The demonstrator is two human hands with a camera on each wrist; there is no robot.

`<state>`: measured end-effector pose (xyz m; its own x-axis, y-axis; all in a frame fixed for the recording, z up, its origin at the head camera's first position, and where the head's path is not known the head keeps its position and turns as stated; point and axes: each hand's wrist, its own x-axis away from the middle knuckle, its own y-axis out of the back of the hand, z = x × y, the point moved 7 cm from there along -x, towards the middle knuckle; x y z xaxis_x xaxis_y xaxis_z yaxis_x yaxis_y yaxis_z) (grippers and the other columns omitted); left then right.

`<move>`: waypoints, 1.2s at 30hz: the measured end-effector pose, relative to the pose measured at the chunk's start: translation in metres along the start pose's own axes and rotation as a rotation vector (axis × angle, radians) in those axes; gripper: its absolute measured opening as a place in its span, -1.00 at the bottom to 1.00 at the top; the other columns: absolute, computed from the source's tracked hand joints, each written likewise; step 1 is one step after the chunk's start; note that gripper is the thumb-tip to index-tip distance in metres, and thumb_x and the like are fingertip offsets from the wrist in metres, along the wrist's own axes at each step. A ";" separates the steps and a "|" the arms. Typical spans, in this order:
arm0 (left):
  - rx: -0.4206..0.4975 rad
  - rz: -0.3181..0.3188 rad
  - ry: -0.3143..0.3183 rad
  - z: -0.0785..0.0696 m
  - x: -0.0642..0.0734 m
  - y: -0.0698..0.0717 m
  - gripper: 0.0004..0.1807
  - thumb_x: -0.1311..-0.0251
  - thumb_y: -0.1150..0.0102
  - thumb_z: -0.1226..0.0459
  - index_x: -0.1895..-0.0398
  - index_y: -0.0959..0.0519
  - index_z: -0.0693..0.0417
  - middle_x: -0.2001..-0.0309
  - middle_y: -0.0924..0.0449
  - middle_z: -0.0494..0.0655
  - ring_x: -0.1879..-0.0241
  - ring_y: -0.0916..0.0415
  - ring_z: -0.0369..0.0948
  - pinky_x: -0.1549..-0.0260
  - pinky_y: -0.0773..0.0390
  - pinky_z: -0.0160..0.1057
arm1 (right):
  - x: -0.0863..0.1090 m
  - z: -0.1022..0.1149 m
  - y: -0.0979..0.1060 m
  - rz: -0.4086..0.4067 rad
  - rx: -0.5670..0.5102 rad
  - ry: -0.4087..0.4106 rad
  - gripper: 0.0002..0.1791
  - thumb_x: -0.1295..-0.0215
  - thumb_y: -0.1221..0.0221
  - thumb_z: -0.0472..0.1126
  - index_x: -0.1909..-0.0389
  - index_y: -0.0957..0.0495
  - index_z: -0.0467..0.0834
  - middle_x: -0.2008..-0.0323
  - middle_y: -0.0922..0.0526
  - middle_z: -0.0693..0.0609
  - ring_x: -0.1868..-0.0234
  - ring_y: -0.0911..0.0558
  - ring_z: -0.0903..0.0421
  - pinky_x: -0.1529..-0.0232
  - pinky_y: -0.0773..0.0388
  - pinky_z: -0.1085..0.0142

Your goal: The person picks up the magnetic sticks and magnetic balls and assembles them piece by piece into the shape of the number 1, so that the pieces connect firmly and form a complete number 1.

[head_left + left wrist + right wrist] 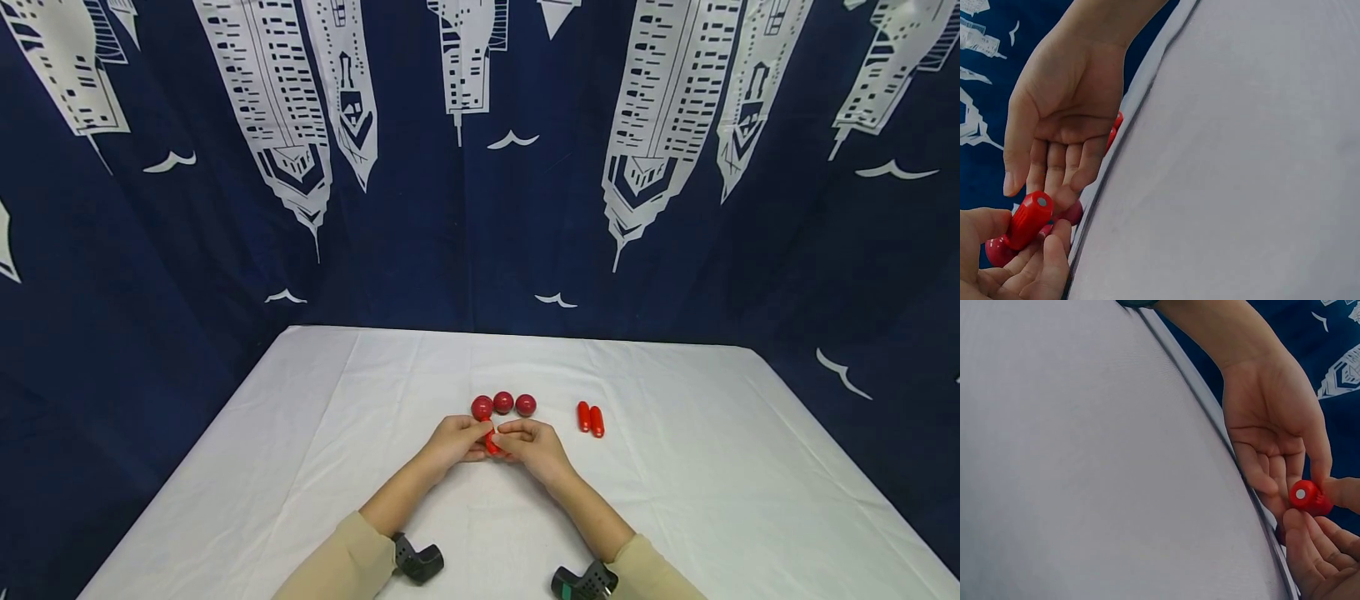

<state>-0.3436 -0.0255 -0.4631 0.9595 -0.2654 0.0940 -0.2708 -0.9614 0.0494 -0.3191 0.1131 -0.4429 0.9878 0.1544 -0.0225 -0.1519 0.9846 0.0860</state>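
Between my two hands is a glossy red rod with a small round grey spot on its end. My left hand pinches it with thumb and fingers. From the other side, the thumb and fingertips of my right hand close around the same rod. In the right wrist view the rod points end-on, showing its pale dot. A dark red ball sits right at the rod's far end; in the left wrist view this ball is partly hidden behind fingers.
Two more dark red balls, a middle one and a right one, sit just beyond my hands. Two loose red rods, one beside another, lie to the right on the white tablecloth. A blue printed curtain hangs behind.
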 end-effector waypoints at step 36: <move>0.057 -0.128 0.082 0.009 -0.015 0.039 -0.75 -0.33 -0.14 0.32 0.38 -0.57 0.42 0.54 -0.62 -0.06 0.53 -0.62 -0.29 0.47 -0.60 -0.45 | -0.032 0.022 0.014 -0.071 0.173 0.019 -0.75 -0.23 -0.26 -0.36 0.14 -0.56 -0.44 0.36 -0.70 -0.10 0.44 -0.66 0.11 0.31 -0.64 0.29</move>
<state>-0.3676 -0.0593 -0.4711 0.9758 -0.1355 0.1714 -0.1392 -0.9902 0.0098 -0.3524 0.1199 -0.4192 0.9946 0.0884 -0.0536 -0.0721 0.9646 0.2538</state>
